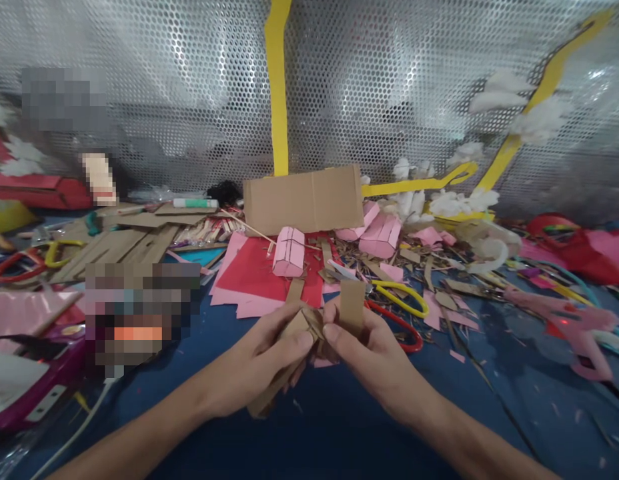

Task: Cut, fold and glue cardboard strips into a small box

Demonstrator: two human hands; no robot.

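Note:
Both hands meet at the middle of the view, above the blue table (299, 447). My left hand (284, 340) is closed round a folded piece of cardboard (267, 400), thumb on top. My right hand (357, 340) pinches a short cardboard strip (352, 307) that stands up from its fingers. The two pieces come together between my hands; whether they are joined I cannot tell. Just beyond lie red paper (254, 267) and pink sheets (227, 293), with a small pink paper box (289, 250) marked with dark lines on top.
Scissors with red and yellow handles (407, 300) lie by my right hand among paper and cardboard scraps. A pink glue gun (564, 307) rests at the right. Cardboard pieces (124, 250) and a purple power strip (49, 380) are on the left. A cardboard box (304, 200) stands at the back.

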